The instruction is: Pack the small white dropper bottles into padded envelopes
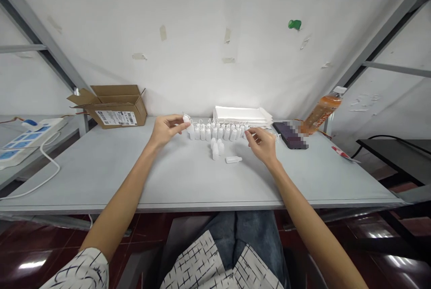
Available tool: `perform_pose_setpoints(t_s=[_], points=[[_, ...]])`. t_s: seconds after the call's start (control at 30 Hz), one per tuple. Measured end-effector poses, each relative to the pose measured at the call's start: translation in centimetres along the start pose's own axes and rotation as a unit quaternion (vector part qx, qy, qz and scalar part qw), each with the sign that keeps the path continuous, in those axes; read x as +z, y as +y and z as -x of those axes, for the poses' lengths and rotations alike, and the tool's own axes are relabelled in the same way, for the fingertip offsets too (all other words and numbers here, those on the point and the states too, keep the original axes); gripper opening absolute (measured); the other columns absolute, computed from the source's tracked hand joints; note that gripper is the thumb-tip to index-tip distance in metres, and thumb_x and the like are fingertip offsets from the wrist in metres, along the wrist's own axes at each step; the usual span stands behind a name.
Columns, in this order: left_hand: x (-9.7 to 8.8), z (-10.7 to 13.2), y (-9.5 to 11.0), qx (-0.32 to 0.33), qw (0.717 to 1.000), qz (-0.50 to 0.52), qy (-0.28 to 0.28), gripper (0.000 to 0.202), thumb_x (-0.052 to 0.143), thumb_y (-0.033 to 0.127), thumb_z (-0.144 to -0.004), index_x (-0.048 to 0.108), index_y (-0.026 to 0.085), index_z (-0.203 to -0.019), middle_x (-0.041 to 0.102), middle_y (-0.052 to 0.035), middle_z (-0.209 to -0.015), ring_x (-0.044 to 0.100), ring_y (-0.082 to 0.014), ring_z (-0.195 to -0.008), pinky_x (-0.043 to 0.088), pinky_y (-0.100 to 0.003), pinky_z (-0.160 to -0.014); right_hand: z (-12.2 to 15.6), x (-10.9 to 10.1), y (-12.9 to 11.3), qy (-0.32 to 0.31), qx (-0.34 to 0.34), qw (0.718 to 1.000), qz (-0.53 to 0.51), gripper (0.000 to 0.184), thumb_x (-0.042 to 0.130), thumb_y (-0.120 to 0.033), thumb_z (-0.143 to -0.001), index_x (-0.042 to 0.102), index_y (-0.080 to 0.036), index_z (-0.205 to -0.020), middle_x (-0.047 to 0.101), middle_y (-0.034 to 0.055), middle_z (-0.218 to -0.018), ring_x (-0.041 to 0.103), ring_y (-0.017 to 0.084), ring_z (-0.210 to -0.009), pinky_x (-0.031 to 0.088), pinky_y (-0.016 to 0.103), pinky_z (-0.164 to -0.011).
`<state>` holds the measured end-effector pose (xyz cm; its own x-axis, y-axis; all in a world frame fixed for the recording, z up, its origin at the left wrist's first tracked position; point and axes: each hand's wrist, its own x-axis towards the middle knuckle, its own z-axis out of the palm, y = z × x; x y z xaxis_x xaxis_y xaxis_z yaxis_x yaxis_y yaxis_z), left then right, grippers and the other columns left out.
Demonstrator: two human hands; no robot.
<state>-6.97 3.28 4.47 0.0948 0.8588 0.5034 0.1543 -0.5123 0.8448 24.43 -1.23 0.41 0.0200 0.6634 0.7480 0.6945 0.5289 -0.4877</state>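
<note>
A row of small white plastic bottles (214, 133) with thin loops at their caps stands across the middle of the table. My left hand (168, 130) pinches a white bottle (187, 122) between thumb and fingertips at the row's left end. At the right end, my right hand (262, 144) has its fingers curled together beside the last bottles; whatever lies between the fingertips is hidden. In front of the row stands a small cluster of translucent bottles without visible loops (216, 151). One clear bottle (233, 159) lies on its side near them.
Behind the row lies a stack of white trays or sheets (240, 115). An open cardboard box (117, 107) stands back left. At right are a dark phone (288, 135), an orange drink bottle (321, 111) and a red-white packet (343, 153). A power strip (28, 142) with a white cable lies far left.
</note>
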Motion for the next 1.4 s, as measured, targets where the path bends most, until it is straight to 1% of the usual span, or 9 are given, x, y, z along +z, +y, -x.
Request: perform_pose_setpoints(t_s=[0.2, 0.37, 0.5, 0.6, 0.73, 0.83, 1.03, 1.23, 1.4], points=[[5.1, 2.3, 2.1, -0.019, 0.992, 0.094, -0.088, 0.028, 0.084, 0.035, -0.065, 0.077, 0.015, -0.082, 0.074, -0.0081, -0.085, 0.064, -0.0171, -0.071, 0.050, -0.025, -0.053, 0.2, 1.4, -5.1, -0.066, -0.069, 0.991, -0.095, 0.020, 0.067, -0.041, -0.084, 0.066, -0.020, -0.086, 0.069, 0.0034, -0.083, 0.055, 0.010, -0.051, 0.044, 0.025, -0.051], [6.9, 3.4, 2.1, -0.021, 0.988, 0.111, -0.104, 0.027, 0.085, 0.034, -0.065, 0.077, 0.016, -0.084, 0.073, -0.0066, -0.086, 0.064, -0.0166, -0.075, 0.052, -0.025, -0.059, 0.2, 2.6, -6.2, -0.080, -0.102, 0.989, -0.068, 0.018, 0.064, -0.038, -0.088, 0.068, -0.020, -0.087, 0.070, 0.0046, -0.085, 0.049, 0.009, -0.048, 0.042, 0.026, -0.050], [6.9, 3.6, 2.0, -0.003, 0.991, 0.079, -0.104, 0.027, 0.082, 0.036, -0.071, 0.077, 0.018, -0.090, 0.070, -0.0075, -0.096, 0.063, -0.0164, -0.082, 0.049, -0.023, -0.058, 0.2, 2.6, -5.7, -0.079, -0.088, 0.992, -0.047, 0.019, 0.063, -0.038, -0.088, 0.069, -0.020, -0.089, 0.071, 0.0046, -0.085, 0.052, 0.009, -0.049, 0.041, 0.026, -0.050], [6.6, 3.5, 1.9, 0.000, 0.992, 0.070, -0.109, 0.034, 0.077, 0.039, -0.075, 0.074, 0.019, -0.102, 0.068, -0.0087, -0.103, 0.062, -0.0158, -0.082, 0.046, -0.021, -0.053, -0.3, 2.0, -4.7, -0.073, -0.027, 0.994, -0.072, 0.022, 0.065, -0.042, -0.087, 0.067, -0.020, -0.089, 0.072, 0.0035, -0.084, 0.057, 0.011, -0.052, 0.043, 0.026, -0.051], [6.4, 3.6, 1.3, 0.017, 0.993, 0.009, -0.112, 0.033, 0.075, 0.041, -0.077, 0.072, 0.017, -0.100, 0.065, -0.0041, -0.080, 0.056, -0.0102, -0.061, 0.043, -0.021, -0.050, -1.8, 0.7, -2.2, -0.052, 0.110, 0.980, -0.155, 0.035, 0.063, -0.053, -0.083, 0.061, -0.020, -0.094, 0.072, 0.0035, -0.087, 0.061, 0.012, -0.052, 0.043, 0.025, -0.047], [6.8, 4.0, 0.5, 0.073, 0.987, -0.063, -0.130, 0.032, 0.076, 0.041, -0.076, 0.068, 0.018, -0.096, 0.058, 0.0008, -0.072, 0.046, -0.0069, -0.052, 0.041, -0.021, -0.050, -2.1, -0.2, 0.2, -0.041, 0.156, 0.973, -0.163, 0.042, 0.064, -0.059, -0.079, 0.056, -0.019, -0.091, 0.072, 0.0055, -0.093, 0.062, 0.014, -0.053, 0.042, 0.026, -0.046], [7.2, 4.3, -0.6, 0.131, 0.963, -0.171, -0.160, 0.037, 0.076, 0.044, -0.075, 0.059, 0.020, -0.097, 0.051, 0.0043, -0.074, 0.038, -0.0065, -0.052, 0.038, -0.022, -0.052, -1.0, -0.6, 3.1, -0.047, 0.151, 0.987, 0.034, 0.036, 0.066, -0.053, -0.074, 0.057, -0.019, -0.072, 0.066, 0.0034, -0.078, 0.056, 0.014, -0.057, 0.043, 0.030, -0.063], [6.9, 4.3, -0.6, 0.146, 0.961, -0.176, -0.154, 0.032, 0.073, 0.041, -0.079, 0.058, 0.019, -0.098, 0.048, 0.0056, -0.071, 0.038, -0.0065, -0.052, 0.037, -0.021, -0.054, -0.5, 0.4, 3.2, -0.167, 0.190, 0.957, 0.145, 0.024, 0.065, -0.040, -0.075, 0.058, -0.019, -0.066, 0.065, 0.0012, -0.068, 0.053, 0.015, -0.061, 0.033, 0.028, -0.059], [7.3, 4.6, -0.6, 0.161, 0.958, -0.178, -0.154, 0.033, 0.071, 0.043, -0.081, 0.059, 0.019, -0.101, 0.050, 0.0053, -0.071, 0.037, -0.0063, -0.050, 0.038, -0.022, -0.054, -0.2, 0.9, 2.8, -0.197, 0.215, 0.938, 0.186, 0.022, 0.064, -0.038, -0.077, 0.063, -0.018, -0.070, 0.069, 0.0027, -0.074, 0.056, 0.017, -0.067, 0.031, 0.027, -0.058]])
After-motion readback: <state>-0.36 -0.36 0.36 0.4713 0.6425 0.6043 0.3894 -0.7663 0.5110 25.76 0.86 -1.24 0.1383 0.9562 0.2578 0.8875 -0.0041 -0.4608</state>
